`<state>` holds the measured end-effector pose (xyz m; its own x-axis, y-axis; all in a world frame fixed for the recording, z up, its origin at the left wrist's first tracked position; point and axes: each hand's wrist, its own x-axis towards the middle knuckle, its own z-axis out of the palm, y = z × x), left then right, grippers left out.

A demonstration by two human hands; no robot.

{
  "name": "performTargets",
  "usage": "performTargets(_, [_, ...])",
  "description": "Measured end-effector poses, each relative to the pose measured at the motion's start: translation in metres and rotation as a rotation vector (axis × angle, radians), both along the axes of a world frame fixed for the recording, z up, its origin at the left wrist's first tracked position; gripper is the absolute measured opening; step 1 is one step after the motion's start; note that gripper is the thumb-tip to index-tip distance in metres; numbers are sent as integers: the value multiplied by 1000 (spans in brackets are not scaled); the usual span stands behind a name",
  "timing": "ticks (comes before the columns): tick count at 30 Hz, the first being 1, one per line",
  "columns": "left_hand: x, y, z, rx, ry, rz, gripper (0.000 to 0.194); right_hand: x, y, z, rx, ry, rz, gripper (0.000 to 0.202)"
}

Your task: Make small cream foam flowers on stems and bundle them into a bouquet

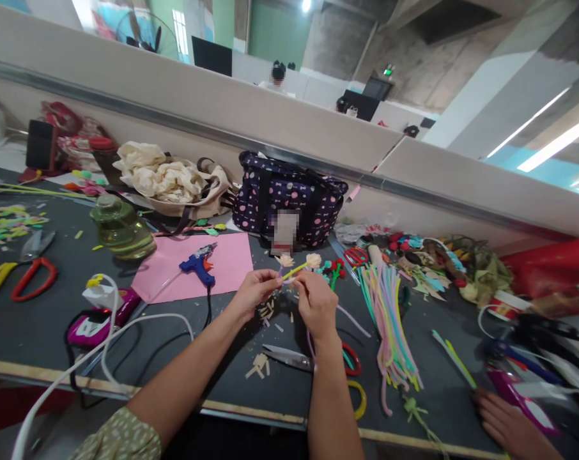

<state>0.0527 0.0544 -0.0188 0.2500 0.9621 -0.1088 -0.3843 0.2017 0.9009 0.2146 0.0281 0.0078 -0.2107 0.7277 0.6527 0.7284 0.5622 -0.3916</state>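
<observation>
With the flower stems (295,270) gripped by the left hand (258,291) and right hand (316,300), pressure is best kept off the pale blooms (313,260) toward twelve o'clock.

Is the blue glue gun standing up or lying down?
Lying down: the blue glue gun rests on its side on the pink paper, its whole shape showing side-on.

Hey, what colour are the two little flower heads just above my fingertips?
Both flower heads are a pale creamy peach, best seen in the head view.
</observation>
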Motion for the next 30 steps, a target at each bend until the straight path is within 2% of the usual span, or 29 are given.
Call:
performTargets(6, [-11,-1,12,-55,41,-205,23,10,2,-2,-177,110,-39,15])
performTargets(12, [-19,0,10,-148,-83,-413,24,14,6,-9,-378,446,82,15])
performTargets(14, [-20,0,8,-159,-164,-410,25,11,5,-9,-448,496,128,13])
performTargets(17, [-18,0,7,-153,-271,-307,26,7,5,-9,-542,502,186,11])
performTargets(21, [-14,-1,8,-162,-303,-207,27,2,7,-13,-508,555,199,6])
performTargets(25, [-9,-2,9,-167,-241,-166,29,-7,8,-18,-481,717,235,14])
performTargets(30, [-4,-6,7,-185,-333,-198,33,-15,4,-14,-599,900,265,12])
